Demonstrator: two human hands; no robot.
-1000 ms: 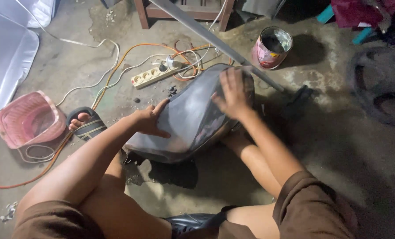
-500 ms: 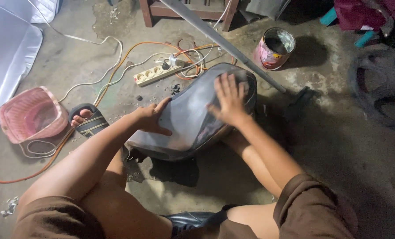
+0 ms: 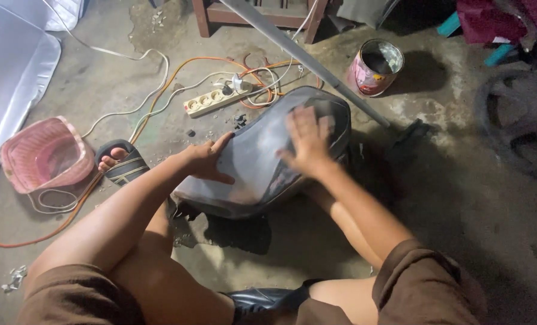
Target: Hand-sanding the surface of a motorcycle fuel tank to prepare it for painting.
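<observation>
Both hands rest on a grey, dusty motorcycle seat [image 3: 262,162] that lies on the concrete floor [image 3: 473,241] between the person's knees. The left hand [image 3: 205,159] grips the seat's near left edge, thumb on top and fingers curled over the rim; the right hand [image 3: 307,141] lies open and flat on the upper surface, fingers spread, slightly blurred. A dark scrap of covering [image 3: 238,232] sticks out from under the seat's near edge. To the left, the person's foot in a striped sandal [image 3: 121,162] sits just beside a pink plastic basket [image 3: 43,156], with an orange cable [image 3: 70,213] looping past both. Beyond the seat a white power strip [image 3: 211,101] lies among tangled white and orange cords, close to the seat's far left rim. A grey metal bar [image 3: 316,66] runs diagonally from the top of the view down to a dark foot [image 3: 410,135] right of the seat, passing just over its far end. Behind the bar stands an open round tin [image 3: 374,67] with a red and pink label around its side. Farther right a dark wheel [image 3: 518,123] lies flat, well apart from the seat. The floor on the near right is bare, giving the right arm open room, while the left side is crowded with cords and the basket. A pale sheet [image 3: 10,72] fills the far left corner.
</observation>
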